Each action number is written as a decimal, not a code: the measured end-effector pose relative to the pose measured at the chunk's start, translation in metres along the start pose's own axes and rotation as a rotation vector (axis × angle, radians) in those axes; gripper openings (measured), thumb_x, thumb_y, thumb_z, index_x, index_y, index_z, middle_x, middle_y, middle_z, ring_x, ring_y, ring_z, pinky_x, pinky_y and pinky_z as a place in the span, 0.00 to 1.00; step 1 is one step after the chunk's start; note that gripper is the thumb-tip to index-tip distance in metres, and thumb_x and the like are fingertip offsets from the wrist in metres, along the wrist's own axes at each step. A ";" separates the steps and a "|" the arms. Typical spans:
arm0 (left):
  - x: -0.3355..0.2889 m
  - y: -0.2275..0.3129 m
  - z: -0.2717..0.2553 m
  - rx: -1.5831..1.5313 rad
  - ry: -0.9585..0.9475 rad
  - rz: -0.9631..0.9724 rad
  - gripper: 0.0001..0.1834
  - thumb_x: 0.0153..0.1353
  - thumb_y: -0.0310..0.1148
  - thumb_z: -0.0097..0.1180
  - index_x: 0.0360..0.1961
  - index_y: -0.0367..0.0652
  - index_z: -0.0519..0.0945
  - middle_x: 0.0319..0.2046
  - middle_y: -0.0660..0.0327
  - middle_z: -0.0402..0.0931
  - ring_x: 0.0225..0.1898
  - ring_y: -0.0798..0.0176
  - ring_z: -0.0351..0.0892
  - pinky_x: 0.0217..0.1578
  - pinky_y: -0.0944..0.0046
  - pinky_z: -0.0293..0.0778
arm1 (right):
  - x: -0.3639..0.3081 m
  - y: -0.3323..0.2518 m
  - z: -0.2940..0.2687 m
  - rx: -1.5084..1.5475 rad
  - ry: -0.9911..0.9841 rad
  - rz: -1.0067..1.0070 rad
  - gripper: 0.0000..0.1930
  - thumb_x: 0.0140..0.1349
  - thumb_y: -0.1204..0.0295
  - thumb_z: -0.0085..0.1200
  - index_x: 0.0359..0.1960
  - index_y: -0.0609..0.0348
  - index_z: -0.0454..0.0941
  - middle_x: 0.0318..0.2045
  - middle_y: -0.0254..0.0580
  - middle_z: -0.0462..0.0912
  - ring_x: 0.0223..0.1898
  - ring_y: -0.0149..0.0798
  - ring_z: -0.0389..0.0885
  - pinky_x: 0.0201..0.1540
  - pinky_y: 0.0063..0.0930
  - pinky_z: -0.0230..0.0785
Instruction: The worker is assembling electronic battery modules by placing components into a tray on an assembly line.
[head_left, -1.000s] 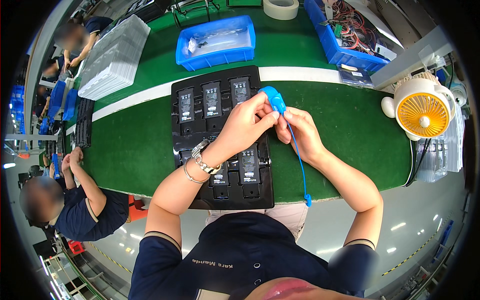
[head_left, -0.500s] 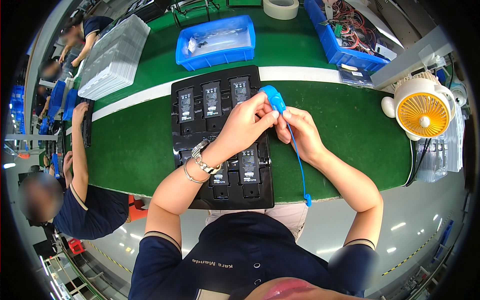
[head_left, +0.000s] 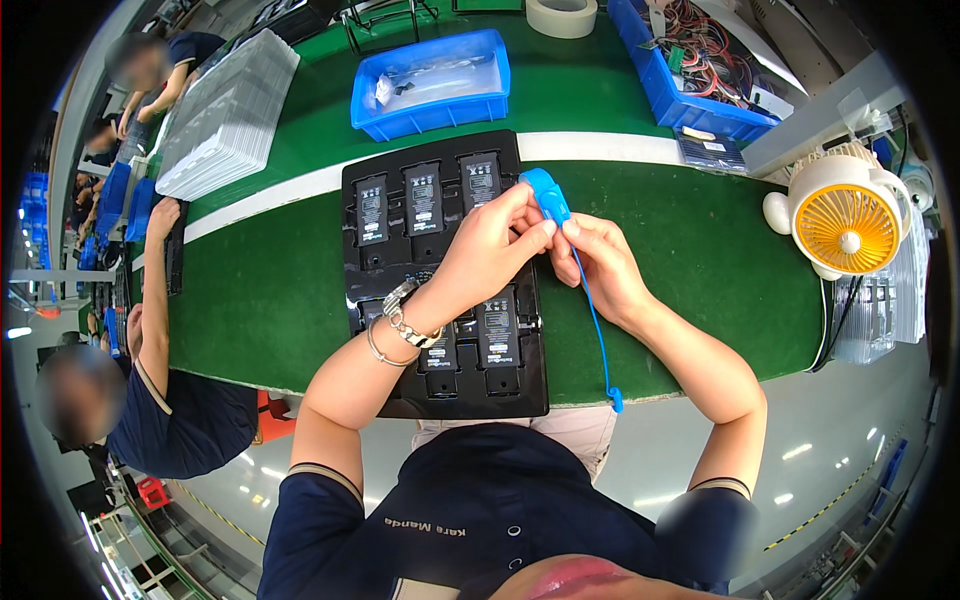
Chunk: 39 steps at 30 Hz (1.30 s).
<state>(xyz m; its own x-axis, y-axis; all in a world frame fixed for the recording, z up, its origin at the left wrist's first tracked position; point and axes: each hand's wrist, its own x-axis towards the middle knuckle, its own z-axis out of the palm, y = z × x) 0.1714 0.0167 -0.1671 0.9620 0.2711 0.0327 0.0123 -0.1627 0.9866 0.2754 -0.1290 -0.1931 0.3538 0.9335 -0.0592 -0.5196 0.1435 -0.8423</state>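
- Pinching a blue strap (head_left: 550, 203), our left hand (head_left: 495, 235) shows a narrow grip.
- Our right hand (head_left: 603, 265) pinches its corded end (head_left: 558, 215).
- Below lies a black tray (head_left: 388, 275) on green tabletop (head_left: 250, 300).

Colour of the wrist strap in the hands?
The wrist strap is bright blue, best seen in the head view.
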 end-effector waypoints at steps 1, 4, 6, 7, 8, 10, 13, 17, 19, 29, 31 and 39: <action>0.000 0.000 0.000 0.000 0.001 0.000 0.06 0.65 0.28 0.53 0.37 0.37 0.72 0.27 0.59 0.79 0.30 0.68 0.80 0.35 0.67 0.75 | 0.000 0.000 0.000 -0.002 0.001 0.001 0.16 0.68 0.60 0.48 0.27 0.57 0.73 0.21 0.28 0.71 0.20 0.22 0.66 0.23 0.18 0.56; 0.000 -0.001 0.000 0.001 0.003 -0.002 0.06 0.65 0.28 0.53 0.37 0.37 0.72 0.27 0.59 0.79 0.30 0.68 0.80 0.35 0.66 0.75 | 0.000 0.000 -0.001 -0.005 -0.011 0.006 0.15 0.68 0.60 0.48 0.27 0.56 0.73 0.21 0.28 0.71 0.21 0.22 0.66 0.24 0.18 0.56; -0.001 0.001 -0.002 -0.001 -0.023 -0.026 0.06 0.66 0.28 0.52 0.41 0.37 0.72 0.29 0.62 0.77 0.32 0.71 0.77 0.36 0.69 0.74 | 0.000 -0.001 -0.001 -0.004 -0.014 0.005 0.15 0.68 0.60 0.48 0.27 0.56 0.73 0.21 0.28 0.71 0.21 0.22 0.66 0.24 0.18 0.56; -0.001 0.002 -0.002 -0.003 -0.049 -0.049 0.07 0.66 0.27 0.52 0.44 0.37 0.73 0.30 0.66 0.75 0.34 0.75 0.75 0.38 0.72 0.73 | 0.000 -0.001 -0.001 -0.002 -0.017 0.004 0.15 0.68 0.60 0.48 0.27 0.56 0.74 0.21 0.28 0.71 0.21 0.22 0.66 0.24 0.18 0.56; -0.001 0.001 -0.002 -0.003 -0.048 -0.049 0.07 0.66 0.27 0.52 0.44 0.37 0.73 0.30 0.66 0.75 0.34 0.75 0.75 0.38 0.72 0.73 | 0.000 -0.001 0.000 -0.002 -0.017 0.004 0.15 0.68 0.60 0.48 0.27 0.56 0.74 0.21 0.28 0.71 0.21 0.22 0.66 0.24 0.18 0.56; 0.000 -0.002 0.000 0.003 0.008 0.005 0.06 0.65 0.28 0.52 0.38 0.36 0.71 0.27 0.59 0.79 0.30 0.68 0.80 0.34 0.66 0.75 | 0.000 -0.001 0.000 0.004 -0.017 0.007 0.15 0.68 0.59 0.48 0.27 0.56 0.74 0.21 0.28 0.72 0.21 0.22 0.66 0.24 0.17 0.56; -0.001 0.000 0.003 -0.014 0.029 0.009 0.07 0.64 0.27 0.52 0.40 0.36 0.71 0.27 0.59 0.78 0.29 0.67 0.79 0.33 0.66 0.74 | 0.000 0.000 -0.001 -0.004 -0.017 0.019 0.15 0.68 0.59 0.48 0.28 0.56 0.74 0.21 0.28 0.72 0.21 0.22 0.66 0.24 0.17 0.56; -0.002 0.002 0.000 0.022 -0.036 -0.051 0.09 0.67 0.26 0.49 0.47 0.36 0.72 0.32 0.64 0.75 0.35 0.74 0.76 0.40 0.70 0.74 | 0.000 0.000 0.000 -0.014 -0.008 0.020 0.15 0.68 0.59 0.48 0.28 0.56 0.75 0.22 0.27 0.72 0.22 0.21 0.66 0.24 0.17 0.55; -0.002 -0.001 -0.001 0.048 -0.026 -0.042 0.13 0.68 0.27 0.48 0.52 0.34 0.71 0.34 0.63 0.76 0.36 0.73 0.77 0.41 0.69 0.74 | 0.000 0.000 0.000 -0.020 -0.010 0.023 0.15 0.68 0.59 0.48 0.29 0.56 0.75 0.22 0.27 0.72 0.22 0.21 0.66 0.24 0.17 0.55; -0.002 0.002 0.000 0.036 -0.047 -0.060 0.16 0.70 0.28 0.45 0.57 0.35 0.70 0.36 0.62 0.78 0.37 0.73 0.77 0.39 0.71 0.73 | -0.001 0.000 0.000 -0.029 -0.007 0.017 0.16 0.68 0.58 0.47 0.28 0.55 0.75 0.21 0.27 0.72 0.21 0.21 0.65 0.24 0.17 0.55; -0.002 0.003 0.001 0.011 -0.045 -0.052 0.16 0.70 0.30 0.44 0.57 0.36 0.70 0.36 0.62 0.78 0.37 0.74 0.76 0.38 0.72 0.72 | -0.001 0.000 0.001 -0.032 -0.012 0.013 0.16 0.68 0.59 0.47 0.27 0.56 0.75 0.21 0.27 0.71 0.21 0.21 0.65 0.24 0.17 0.55; -0.002 0.000 0.000 0.015 -0.035 -0.051 0.15 0.70 0.30 0.44 0.55 0.35 0.71 0.35 0.63 0.78 0.36 0.74 0.77 0.36 0.73 0.72 | 0.000 0.002 0.002 -0.040 0.009 0.016 0.16 0.68 0.59 0.47 0.27 0.58 0.75 0.20 0.28 0.71 0.21 0.21 0.65 0.24 0.18 0.55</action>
<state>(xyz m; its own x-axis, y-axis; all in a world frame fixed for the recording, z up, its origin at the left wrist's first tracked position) 0.1695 0.0159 -0.1671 0.9689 0.2462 -0.0236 0.0656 -0.1639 0.9843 0.2732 -0.1287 -0.1936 0.3522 0.9327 -0.0777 -0.4942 0.1148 -0.8618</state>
